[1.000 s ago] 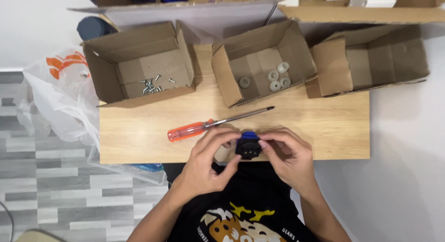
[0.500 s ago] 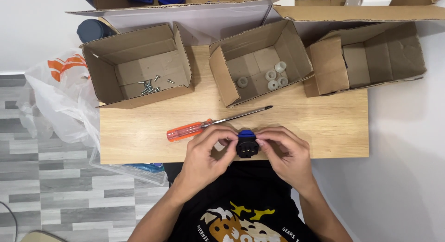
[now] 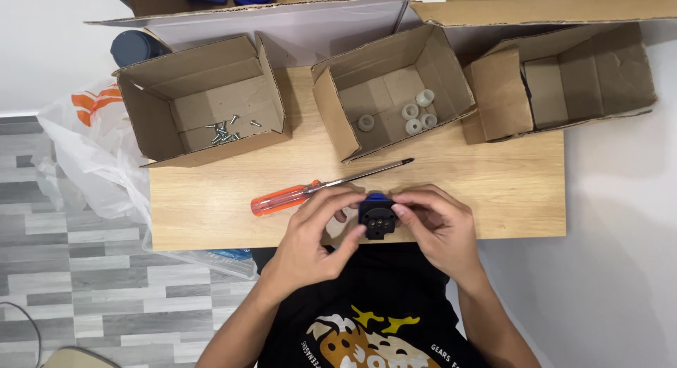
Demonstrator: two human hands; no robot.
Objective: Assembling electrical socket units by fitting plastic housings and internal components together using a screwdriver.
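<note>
Wood table [image 3: 493, 191], three boxes behind. Left hand [image 3: 317, 234] and right hand [image 3: 437, 227] both pinch plug [image 3: 376, 220] at table edge. Slip risk: drops into lap. Screwdriver [image 3: 324, 188] could roll.

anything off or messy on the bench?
Nothing stands out. Both hands hold the black and blue plug part over the wooden table; screws and white rings stay in their boxes, screwdriver lies flat.

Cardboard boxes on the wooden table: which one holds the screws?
The left box, beside the plastic bag. Small metal screws lie on its floor; the middle box holds white rings instead.
</note>
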